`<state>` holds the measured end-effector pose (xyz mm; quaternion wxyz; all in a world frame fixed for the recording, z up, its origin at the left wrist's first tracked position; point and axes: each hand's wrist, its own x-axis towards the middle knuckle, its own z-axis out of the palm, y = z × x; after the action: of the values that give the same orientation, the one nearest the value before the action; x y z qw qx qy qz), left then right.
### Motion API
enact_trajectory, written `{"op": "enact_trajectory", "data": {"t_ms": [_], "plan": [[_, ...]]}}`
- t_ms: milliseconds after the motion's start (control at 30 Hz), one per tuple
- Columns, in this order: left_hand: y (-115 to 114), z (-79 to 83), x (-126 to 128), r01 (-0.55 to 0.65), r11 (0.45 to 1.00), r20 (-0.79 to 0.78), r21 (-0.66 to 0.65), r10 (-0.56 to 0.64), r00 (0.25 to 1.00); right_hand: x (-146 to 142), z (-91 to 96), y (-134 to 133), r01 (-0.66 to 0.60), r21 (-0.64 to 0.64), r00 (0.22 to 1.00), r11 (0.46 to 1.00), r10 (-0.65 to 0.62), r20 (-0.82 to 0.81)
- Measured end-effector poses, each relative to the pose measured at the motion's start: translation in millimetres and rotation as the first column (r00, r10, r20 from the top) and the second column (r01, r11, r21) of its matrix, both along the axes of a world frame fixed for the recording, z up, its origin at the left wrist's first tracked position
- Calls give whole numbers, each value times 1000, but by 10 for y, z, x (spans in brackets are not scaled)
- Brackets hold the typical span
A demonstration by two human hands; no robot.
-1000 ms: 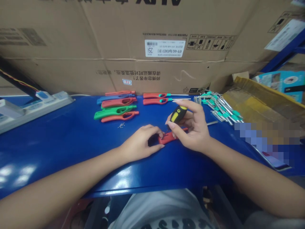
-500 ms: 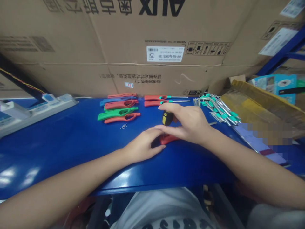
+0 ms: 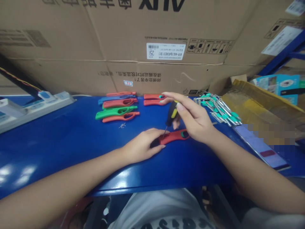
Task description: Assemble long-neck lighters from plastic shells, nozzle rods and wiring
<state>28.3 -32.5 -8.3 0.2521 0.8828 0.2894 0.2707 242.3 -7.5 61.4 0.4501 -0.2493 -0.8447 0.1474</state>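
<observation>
Screwdriver tip down on red handle, both hands occupied

Nearest me: the worker's grey printed top [image 3: 162, 203], up against the edge of the blue table [image 3: 90, 168]. Left hand [image 3: 143, 144] lies on the tabletop, thumb and fingers pinching the left end of a red handle [image 3: 173, 137]. Handle is flat on the table between the hands, green piece showing in its loop; far right end tucked behind the right hand [image 3: 196, 119]. Right hand is wrapped around a black-and-yellow screwdriver [image 3: 172, 113], shaft slanting down to the handle's left end. Can't tell if the tip is seated in a screw, too small. Phone [image 3: 264, 149] lies off to the right, partly pixelated.

Further back: small loose screws [image 3: 122, 125], then a row of orange, green, red and blue handles [image 3: 108, 112]. Two red units [image 3: 151, 102] sit right of the row, partly behind the right hand. Metal rods with teal parts [image 3: 222, 110] are heaped right of those. Power strip [image 3: 57, 101] far left. Big cardboard box [image 3: 71, 47] walls off the back, print upside down.
</observation>
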Motion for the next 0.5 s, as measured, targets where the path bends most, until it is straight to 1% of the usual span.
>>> {"op": "enact_trajectory", "data": {"t_ms": [33,67,100,133,200,233,267,333,367,400,433,467,500], "plan": [[-1,5,2,0,1000,-2,3,0,1000,-7,10,-14,-38,-65,999,997,38,4],[-2,9,4,-1,1000,-7,5,1,1000,-14,19,-26,-51,-81,999,995,52,4],[-3,13,5,-1,1000,-12,5,1,1000,-18,24,-38,-31,-41,999,999,32,4],[-4,16,7,-2,1000,-16,4,2,1000,-19,25,-47,14,45,1000,999,-14,0],[-5,18,9,-6,1000,-17,1,6,1000,-18,20,-62,121,234,993,965,-120,-19],[-5,18,9,-7,1000,-14,2,7,1000,-18,16,-67,149,280,989,948,-149,-23],[-4,18,10,-6,1000,-8,3,6,1000,-19,13,-72,153,276,988,949,-155,-17],[-3,18,11,1,1000,-2,4,-1,1000,-21,13,-77,103,149,994,983,-107,15],[-3,18,11,4,1000,-2,3,-4,1000,-21,16,-76,73,77,997,994,-75,26],[-3,18,10,4,1000,-4,2,-4,1000,-18,22,-74,53,37,998,998,-54,31],[-4,16,9,1,1000,-7,1,-1,1000,-11,29,-71,53,49,998,997,-54,28],[-5,13,8,-5,1000,-11,0,5,1000,-2,37,-67,73,108,997,992,-75,22],[-5,9,7,-13,1000,-14,1,13,1000,8,45,-66,102,192,994,976,-107,18]]}}
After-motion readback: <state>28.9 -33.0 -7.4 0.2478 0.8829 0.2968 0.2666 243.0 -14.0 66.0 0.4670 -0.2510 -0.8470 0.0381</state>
